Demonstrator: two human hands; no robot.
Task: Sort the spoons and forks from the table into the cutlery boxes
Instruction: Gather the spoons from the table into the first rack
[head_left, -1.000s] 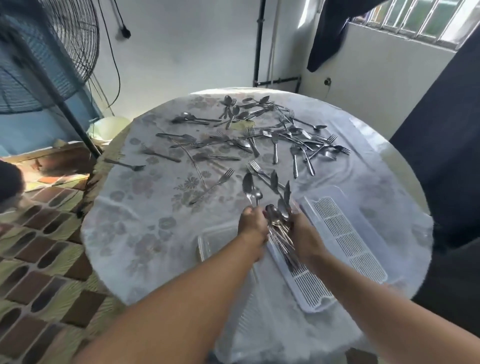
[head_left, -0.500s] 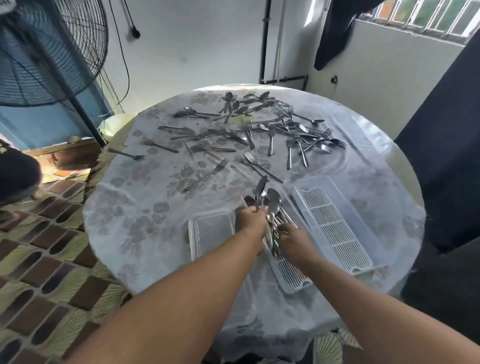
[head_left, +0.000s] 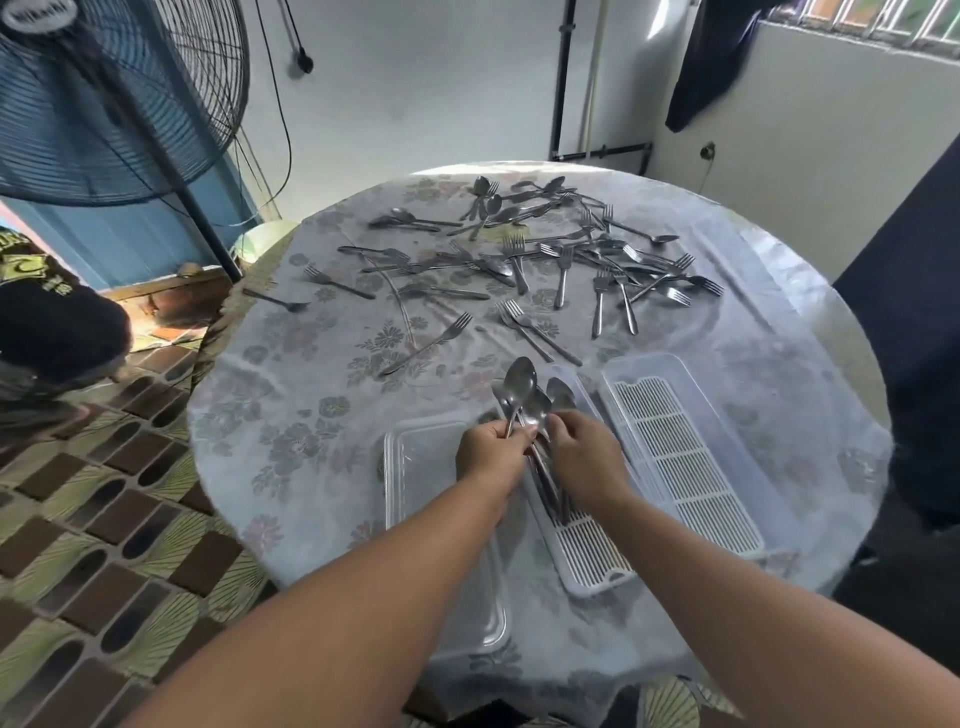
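Several spoons (head_left: 524, 395) sit bunched between my left hand (head_left: 491, 454) and right hand (head_left: 584, 457), fingers curled round their handles over the middle cutlery box (head_left: 587, 551); forks (head_left: 561, 270) litter the table (head_left: 291, 415).

Two hands: left hand (head_left: 491, 451), right hand (head_left: 587, 457). Two slotted cutlery boxes: middle box (head_left: 589, 556), right box (head_left: 685, 457). One clear lid (head_left: 415, 467) at left. About four spoons (head_left: 524, 397) in bunch between hands. Loose forks and spoons (head_left: 545, 260) on table (head_left: 291, 415): several dozen, too overlapped for exact count. One fan (head_left: 104, 88).
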